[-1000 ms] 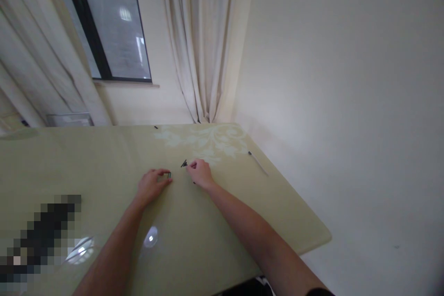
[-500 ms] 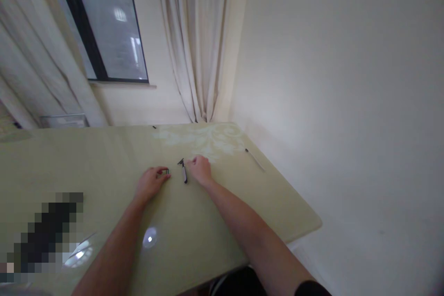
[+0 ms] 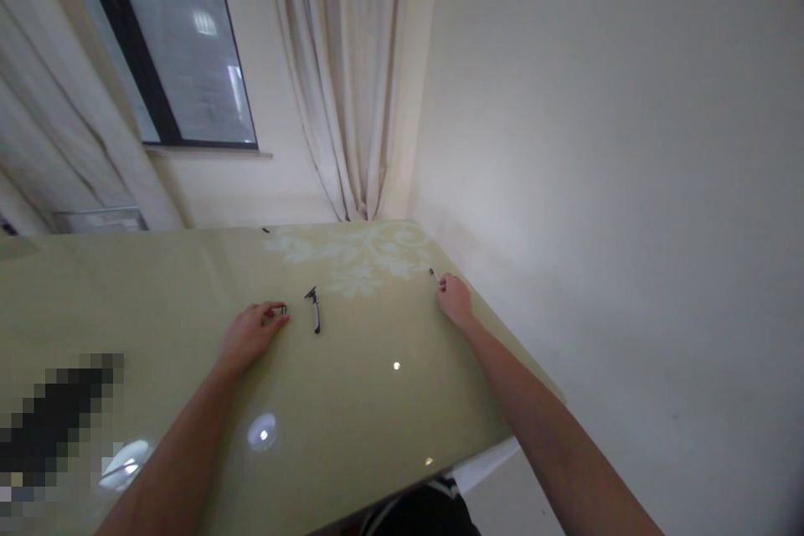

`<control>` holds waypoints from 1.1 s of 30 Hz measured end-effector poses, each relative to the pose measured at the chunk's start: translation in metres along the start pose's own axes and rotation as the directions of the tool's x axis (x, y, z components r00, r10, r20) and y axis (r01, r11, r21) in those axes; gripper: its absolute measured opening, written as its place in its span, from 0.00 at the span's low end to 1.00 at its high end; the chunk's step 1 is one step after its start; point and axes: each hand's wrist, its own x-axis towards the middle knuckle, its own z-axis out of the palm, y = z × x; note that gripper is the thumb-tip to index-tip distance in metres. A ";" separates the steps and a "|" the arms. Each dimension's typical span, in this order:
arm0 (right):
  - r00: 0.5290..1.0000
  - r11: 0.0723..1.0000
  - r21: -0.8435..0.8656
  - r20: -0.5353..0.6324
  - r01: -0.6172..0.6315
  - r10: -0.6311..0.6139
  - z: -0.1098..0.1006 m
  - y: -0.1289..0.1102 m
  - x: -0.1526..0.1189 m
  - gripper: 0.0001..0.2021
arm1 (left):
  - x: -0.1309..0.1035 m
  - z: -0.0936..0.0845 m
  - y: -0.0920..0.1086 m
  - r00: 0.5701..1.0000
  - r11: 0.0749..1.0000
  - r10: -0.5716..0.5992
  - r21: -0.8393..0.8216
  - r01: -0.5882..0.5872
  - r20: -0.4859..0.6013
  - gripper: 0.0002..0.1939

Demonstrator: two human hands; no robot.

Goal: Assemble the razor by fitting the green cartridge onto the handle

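Note:
My left hand (image 3: 251, 333) rests at the table with its thumb and fingertips pinched on a small, dark-edged rectangular piece (image 3: 285, 310), too small to name surely. Just right of it a razor (image 3: 316, 315) with a dark head and a grey and black handle lies on the tabletop, touched by neither hand. Over by the right edge, my right hand (image 3: 456, 300) has its fingers closed around a thin white stick with a dark tip (image 3: 435, 275). Most of the stick is hidden under that hand.
The glossy pale table (image 3: 352, 402) has a light floral pattern at its far end. A small dark bit (image 3: 265, 230) lies by the back edge. A pixelated dark shape (image 3: 56, 419) is at the left. Wall (image 3: 603, 184) and curtain (image 3: 352, 100) stand beyond.
My right hand has moved from beside the razor to the right and closed on the white stick. My left hand keeps its small piece. The view has turned slightly right.

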 end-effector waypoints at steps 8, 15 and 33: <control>0.953 0.951 0.170 0.119 0.258 -0.280 0.059 -0.148 -0.038 0.10 | -0.008 -0.005 0.000 1.000 1.000 -0.006 0.008 0.006 -0.023 0.32; 0.932 0.947 0.187 0.205 0.261 -0.298 0.084 -0.198 -0.064 0.15 | -0.014 -0.006 0.002 0.999 0.999 -0.008 0.032 0.009 -0.054 0.30; 0.991 0.735 0.676 0.130 -0.064 -0.034 0.050 -0.071 -0.031 0.17 | -0.047 0.016 0.095 0.999 0.972 0.046 0.231 -0.047 0.011 0.18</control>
